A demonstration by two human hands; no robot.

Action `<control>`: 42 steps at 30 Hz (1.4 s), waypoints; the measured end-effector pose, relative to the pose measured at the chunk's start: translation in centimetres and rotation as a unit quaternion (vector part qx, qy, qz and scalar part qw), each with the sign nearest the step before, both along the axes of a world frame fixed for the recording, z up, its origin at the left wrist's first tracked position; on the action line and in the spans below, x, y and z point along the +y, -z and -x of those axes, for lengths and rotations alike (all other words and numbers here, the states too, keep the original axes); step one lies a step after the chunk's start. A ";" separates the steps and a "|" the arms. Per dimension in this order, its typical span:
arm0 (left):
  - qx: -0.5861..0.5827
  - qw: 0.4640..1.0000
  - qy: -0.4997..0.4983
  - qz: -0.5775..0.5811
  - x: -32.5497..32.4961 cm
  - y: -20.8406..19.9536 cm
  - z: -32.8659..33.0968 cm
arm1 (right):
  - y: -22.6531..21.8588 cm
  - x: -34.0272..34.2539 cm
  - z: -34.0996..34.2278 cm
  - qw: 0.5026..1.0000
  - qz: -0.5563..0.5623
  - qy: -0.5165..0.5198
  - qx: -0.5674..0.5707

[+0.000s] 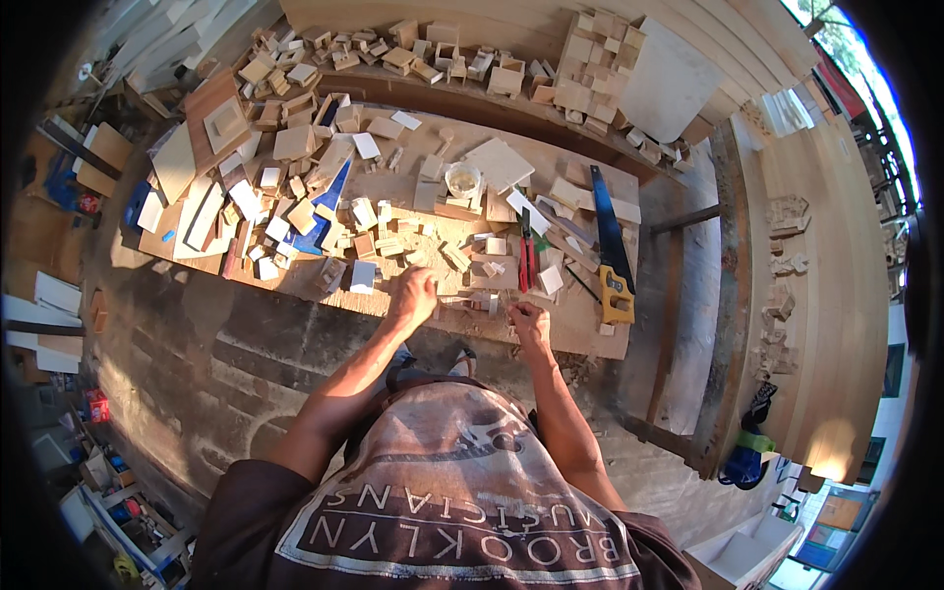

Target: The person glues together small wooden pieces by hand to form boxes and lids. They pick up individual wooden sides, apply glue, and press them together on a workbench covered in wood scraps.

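My left hand [415,293] is closed at the near edge of a wooden worktop [580,339], its fingers curled over something too small to make out. To its right, my right hand [531,320] is pinched closed, and what its fingertips hold is also unclear. Between the two hands lie small pale wood pieces [479,303]. Beyond my right hand are red-handled pliers [527,258]. A handsaw [617,293] with a yellow handle and dark blade rests farther right. A clear round container [462,180] stands on wood blocks beyond the hands.
Many small wood blocks [295,211] crowd the left of the worktop around a blue-bladed saw [320,216]. More wooden pieces [403,59] pile on the far ledge. Along the right runs a long wooden bench [826,275] with small carved pieces. Concrete floor [236,364] shows on the near side.
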State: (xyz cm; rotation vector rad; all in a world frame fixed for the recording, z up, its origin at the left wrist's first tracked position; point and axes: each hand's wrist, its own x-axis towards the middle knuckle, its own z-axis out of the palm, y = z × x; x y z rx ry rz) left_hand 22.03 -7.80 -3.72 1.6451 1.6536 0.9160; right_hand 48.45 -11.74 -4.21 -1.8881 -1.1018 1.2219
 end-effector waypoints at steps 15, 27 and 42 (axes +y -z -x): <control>0.022 0.977 -0.057 0.204 -1.7 1.5 -0.9 | 1.1 0.5 2.5 0.998 -0.018 -0.003 -0.057; 0.002 0.967 -0.072 0.246 -0.5 1.6 -0.8 | 1.3 1.0 3.1 0.990 -0.021 -0.007 -0.139; 0.017 0.968 -0.073 0.240 -0.1 1.6 -0.8 | 1.2 2.1 2.6 0.988 0.038 -0.053 -0.143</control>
